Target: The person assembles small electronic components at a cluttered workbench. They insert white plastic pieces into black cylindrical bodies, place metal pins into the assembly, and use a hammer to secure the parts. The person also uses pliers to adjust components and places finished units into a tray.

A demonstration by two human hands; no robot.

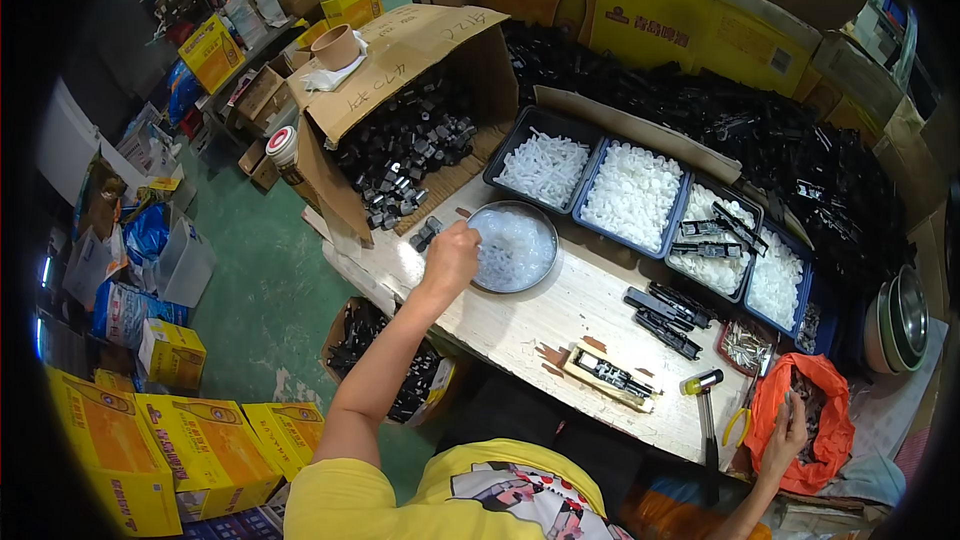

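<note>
My left hand (453,260) is at the left rim of a round metal bowl (551,258) of small translucent parts. Its fingers are drawn together, and anything in them is too small to make out. At the right, my right hand (786,435) reaches over an orange-red plastic bag (768,418) holding small dark parts; its fingers are closed and what they grip is hidden. Between the hands, a black and metal assembly (612,374) lies in a light wooden holder (640,404). Several similar black assemblies (665,318) lie behind it.
A mallet (706,420) and a yellow-handled tool (737,426) lie near the bag. Trays of white parts (632,195) line the back, before a heap of black parts (700,110). An open cardboard box (400,70) of metal pieces stands back left; stacked metal bowls (905,315) are far right.
</note>
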